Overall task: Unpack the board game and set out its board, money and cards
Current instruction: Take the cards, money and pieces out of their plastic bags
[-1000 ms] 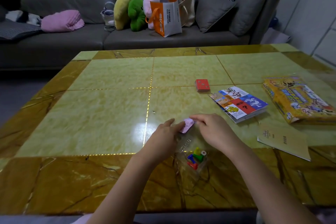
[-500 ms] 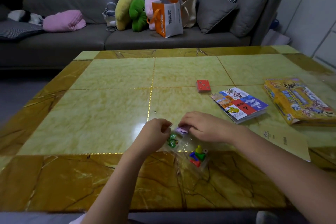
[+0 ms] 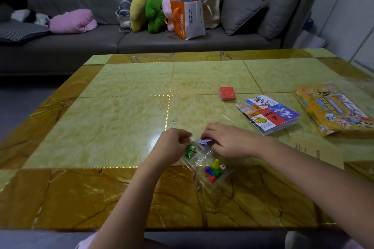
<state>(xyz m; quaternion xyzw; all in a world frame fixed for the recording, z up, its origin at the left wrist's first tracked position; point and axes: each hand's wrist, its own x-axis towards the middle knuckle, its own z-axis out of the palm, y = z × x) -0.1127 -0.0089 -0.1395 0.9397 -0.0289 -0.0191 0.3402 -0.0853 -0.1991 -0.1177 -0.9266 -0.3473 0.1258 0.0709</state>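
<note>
Money, as the small purple stack [image 3: 205,141] seems to be, sits at the far end of the clear plastic tray [image 3: 202,158], between your hands, its long side running left to right. Your right hand [image 3: 228,142] is nearer: its curled fingers pinch the stack. Your left hand [image 3: 174,144] is curled at the tray's left edge, over green pieces [image 3: 190,151]; what it grips is not clear. The folded board [image 3: 267,114] and red cards [image 3: 227,93] lie farther right.
</note>
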